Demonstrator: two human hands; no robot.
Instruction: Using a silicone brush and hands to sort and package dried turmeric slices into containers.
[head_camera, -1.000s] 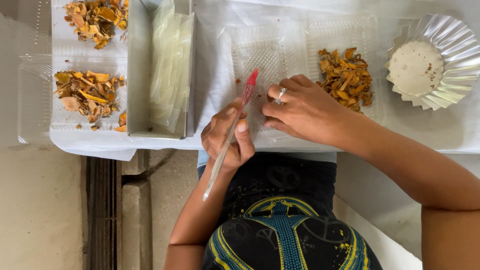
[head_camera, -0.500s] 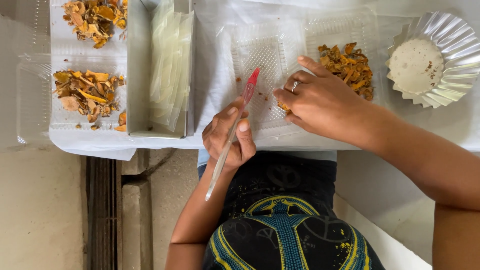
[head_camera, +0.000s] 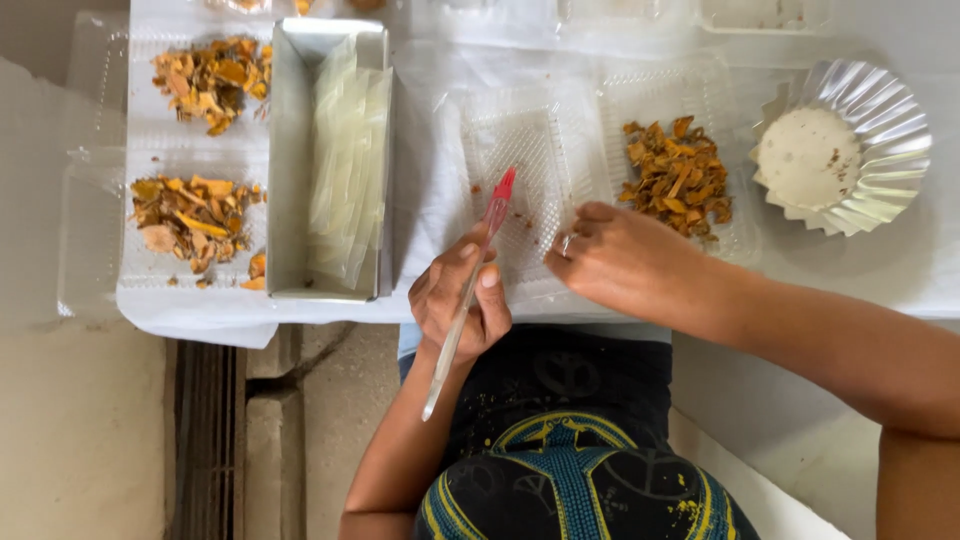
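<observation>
My left hand (head_camera: 458, 300) grips a clear pen-like tool (head_camera: 496, 212) with a red tip, slanted up over an empty clear plastic tray (head_camera: 520, 135) that carries a few small crumbs. My right hand (head_camera: 625, 265), a ring on one finger, rests at that tray's right edge. Its fingertips are pinched together on a small orange-brown piece that is almost hidden. Just beyond the right hand, a pile of orange-brown dried pieces (head_camera: 680, 180) lies in a second clear tray.
A crinkled foil cup (head_camera: 893, 130) holding white powder stands at the far right. A metal tin (head_camera: 283, 150) of clear strips sits left of centre. Two more piles of dried pieces (head_camera: 190, 215) lie in trays at the left. The table edge runs just below my hands.
My right hand reached to the pile, pinched a small piece there, and has drawn back left toward the empty tray. The left hand and its tool have barely moved.
</observation>
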